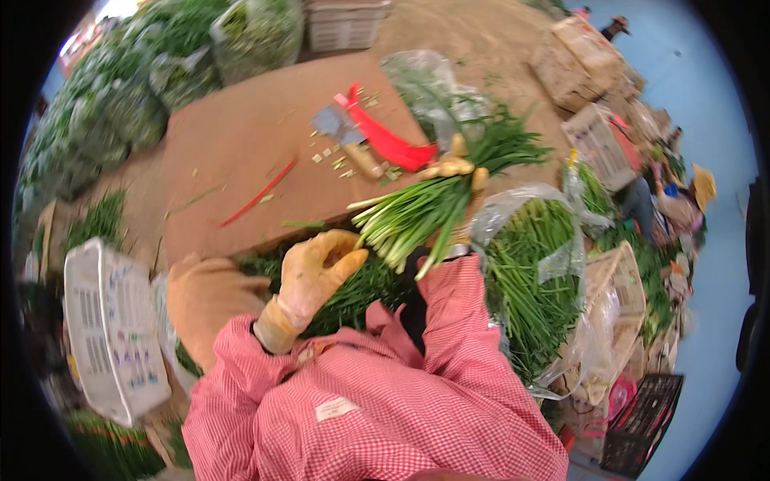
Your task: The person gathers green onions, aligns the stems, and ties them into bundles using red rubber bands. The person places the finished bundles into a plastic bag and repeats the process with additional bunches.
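Note:
My right hand point(460, 168), in a yellowed glove, grips a bundle of garlic chives point(415, 213) above the board's near right corner. Its pale stem ends point left and toward me; the green leaves fan out beyond the hand. My left hand point(319, 276), gloved too, is just left of the stem ends, thumb and curled fingers apart, with nothing visible in it. On the brown board point(240, 138) lies a cleaver point(363, 161) with a wooden handle and a grey blade. Red strips point(391, 144) lie partly over the blade, amid cut stem bits. A single red strip point(258, 193) lies farther left.
A plastic bag of chives point(529, 288) stands at my right, beside a pale crate point(625, 282). Loose greens point(355, 300) lie below the board. A white crate point(114, 330) is at left; bagged greens point(120, 114) line the far left. Another person point(668, 204) sits at far right.

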A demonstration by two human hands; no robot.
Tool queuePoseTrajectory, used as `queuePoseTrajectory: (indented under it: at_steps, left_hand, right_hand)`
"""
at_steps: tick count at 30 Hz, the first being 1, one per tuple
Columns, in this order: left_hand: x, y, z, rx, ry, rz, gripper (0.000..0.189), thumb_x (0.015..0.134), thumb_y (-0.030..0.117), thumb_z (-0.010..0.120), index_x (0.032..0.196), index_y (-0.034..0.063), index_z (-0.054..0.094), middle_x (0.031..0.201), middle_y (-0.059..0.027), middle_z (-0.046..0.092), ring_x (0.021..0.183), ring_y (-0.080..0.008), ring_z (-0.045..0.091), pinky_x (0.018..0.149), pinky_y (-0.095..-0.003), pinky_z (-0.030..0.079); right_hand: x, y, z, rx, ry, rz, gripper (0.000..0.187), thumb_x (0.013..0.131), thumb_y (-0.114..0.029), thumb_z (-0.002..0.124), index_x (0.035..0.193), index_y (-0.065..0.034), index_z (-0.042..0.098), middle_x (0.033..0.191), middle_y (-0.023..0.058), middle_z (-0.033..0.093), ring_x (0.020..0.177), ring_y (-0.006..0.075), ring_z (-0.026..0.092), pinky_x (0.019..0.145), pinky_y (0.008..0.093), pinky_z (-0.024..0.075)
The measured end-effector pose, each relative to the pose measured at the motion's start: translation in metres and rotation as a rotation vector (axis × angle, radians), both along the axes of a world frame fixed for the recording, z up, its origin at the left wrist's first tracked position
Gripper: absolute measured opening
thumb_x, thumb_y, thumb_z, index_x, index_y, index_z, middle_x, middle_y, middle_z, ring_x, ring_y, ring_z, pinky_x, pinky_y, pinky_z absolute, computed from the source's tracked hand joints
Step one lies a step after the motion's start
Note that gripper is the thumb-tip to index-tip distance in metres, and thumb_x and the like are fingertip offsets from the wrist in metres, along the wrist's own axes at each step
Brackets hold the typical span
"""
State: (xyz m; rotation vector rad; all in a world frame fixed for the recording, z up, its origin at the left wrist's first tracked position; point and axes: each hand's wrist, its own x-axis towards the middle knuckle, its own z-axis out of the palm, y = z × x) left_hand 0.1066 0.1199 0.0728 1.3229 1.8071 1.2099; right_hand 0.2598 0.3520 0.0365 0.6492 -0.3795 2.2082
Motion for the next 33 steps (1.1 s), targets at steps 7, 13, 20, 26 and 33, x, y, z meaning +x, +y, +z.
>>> queuePoseTrajectory:
  at_steps: [7,13,20,26,33]
  left_hand:
    - [0.014,0.025,0.013,-0.045,-0.147,0.082,0.02,0.097,0.017,0.068,0.09,-0.0004,0.075,0.068,-0.0041,0.068,0.057,-0.0102,0.057,0.055,-0.0255,0.045]
    - [-0.006,0.02,0.022,-0.006,-0.492,-0.185,0.037,0.106,0.031,0.06,0.089,0.0004,0.072,0.068,-0.0011,0.065,0.059,-0.0082,0.056,0.057,-0.0221,0.045]
    - [-0.004,0.04,0.036,-0.23,-0.249,-0.222,0.041,0.104,0.03,0.058,0.083,-0.0021,0.071,0.068,-0.0045,0.065,0.056,-0.009,0.055,0.053,-0.0255,0.045]
    - [-0.013,0.025,0.013,-0.141,-0.551,-0.098,0.036,0.101,0.036,0.068,0.09,0.0021,0.071,0.074,-0.0019,0.067,0.058,-0.0078,0.056,0.053,-0.0238,0.045]
    - [0.002,0.021,-0.016,0.137,-0.58,0.217,0.025,0.096,0.017,0.074,0.114,0.0003,0.07,0.098,-0.0031,0.069,0.09,-0.0109,0.063,0.083,-0.0268,0.053]
  right_hand:
    - [-0.003,-0.003,0.004,-0.026,-0.053,-0.117,0.071,0.103,-0.044,0.061,0.155,0.0002,0.04,0.117,0.0054,0.068,0.115,0.0265,0.065,0.106,0.0449,0.0543]
    - [-0.004,-0.003,0.014,0.018,-0.026,-0.15,0.078,0.102,-0.047,0.061,0.158,-0.0009,0.032,0.125,0.0068,0.066,0.12,0.0269,0.063,0.111,0.0439,0.0516]
    - [0.0,-0.013,0.013,-0.081,-0.086,-0.12,0.075,0.099,-0.046,0.068,0.157,-0.0094,0.038,0.122,0.006,0.066,0.115,0.0329,0.065,0.104,0.0488,0.0529]
    - [0.01,-0.008,0.011,-0.106,0.11,0.012,0.056,0.103,-0.025,0.064,0.152,-0.0052,0.045,0.104,-0.0007,0.07,0.102,0.0158,0.065,0.103,0.0378,0.0486]
    - [0.012,-0.01,0.012,-0.107,0.113,0.084,0.02,0.102,-0.026,0.066,0.108,-0.0069,0.067,0.108,0.0025,0.067,0.108,0.0167,0.063,0.104,0.0354,0.0495]
